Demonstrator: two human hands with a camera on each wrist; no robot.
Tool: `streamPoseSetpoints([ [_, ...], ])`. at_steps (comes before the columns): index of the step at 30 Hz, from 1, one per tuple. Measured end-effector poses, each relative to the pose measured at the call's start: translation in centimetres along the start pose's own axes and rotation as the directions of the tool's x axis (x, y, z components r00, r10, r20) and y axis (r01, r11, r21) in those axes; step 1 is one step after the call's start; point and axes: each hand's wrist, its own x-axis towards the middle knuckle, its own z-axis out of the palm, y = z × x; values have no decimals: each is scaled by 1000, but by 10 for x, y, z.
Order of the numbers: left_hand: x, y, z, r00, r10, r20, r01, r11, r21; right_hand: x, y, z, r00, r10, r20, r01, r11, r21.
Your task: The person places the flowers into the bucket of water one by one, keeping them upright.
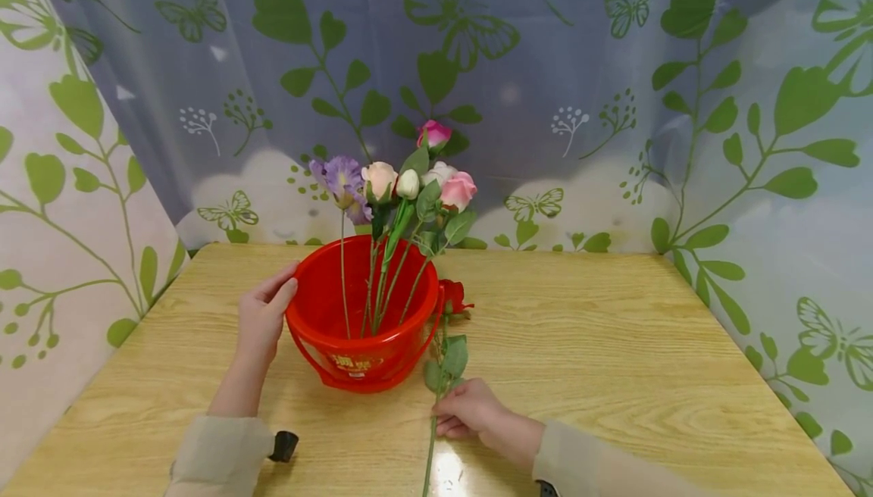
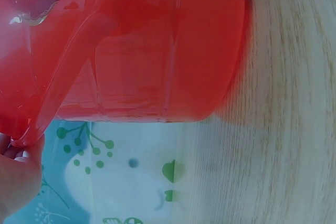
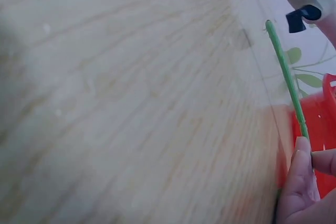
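Note:
A red plastic bucket (image 1: 402, 361) stands on the wooden table, its handle hanging down in front. My left hand (image 1: 262, 315) grips the bucket's left rim, thumb uppermost; in the left wrist view this hand (image 2: 18, 177) shows only partly at the edge. To the right of the bucket, my right hand (image 1: 477, 412) pinches the green stem of a red rose (image 1: 455, 298). The rose's head is beside the bucket's right wall, partly hidden by it. In the right wrist view, the bare end of the stem (image 3: 286, 74) sticks out past thumb and fingers.
Inside the bucket lean several artificial flowers: a purple iris (image 1: 342, 177), a cream rose (image 1: 379, 179), a white tulip (image 1: 408, 185), a pink rose (image 1: 458, 190) and a magenta rose (image 1: 434, 133). Patterned curtains (image 1: 580, 103) surround the table (image 1: 614, 353) at the back and sides.

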Motion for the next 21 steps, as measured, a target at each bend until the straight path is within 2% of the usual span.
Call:
streamPoseSetpoints([
  [4,0,-1,-1,1000,-6,11,6,1000,16,0,-1,-8,1000,-10,4,10,999,35],
  [13,-1,3,0,1000,-11,23,10,1000,27,-1,-10,-26,998,-47,-34,52,980,193],
  [21,-2,4,0,1000,-15,22,14,999,32,-9,-14,-38,997,-83,4,78,949,306],
])
